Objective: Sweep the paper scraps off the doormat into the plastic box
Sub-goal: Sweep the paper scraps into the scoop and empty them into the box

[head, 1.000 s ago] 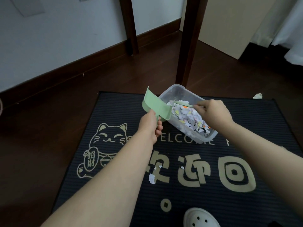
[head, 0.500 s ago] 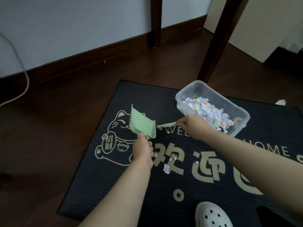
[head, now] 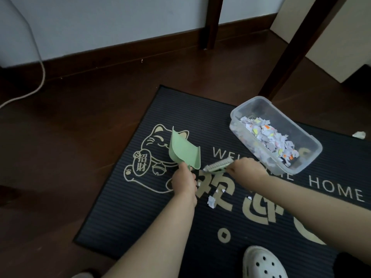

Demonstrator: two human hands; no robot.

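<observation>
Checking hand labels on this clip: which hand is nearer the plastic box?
Right. The right hand, holding the brush, sits just beside the plastic box near its front wall. The left hand, holding the dustpan, is farther left.

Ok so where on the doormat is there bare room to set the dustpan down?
Bare: the strip of doormat between its far edge, the cat drawing and the plastic box; also the near left corner beside the left arm. Crowded: the middle, with paper scraps, brush and both hands.
</observation>
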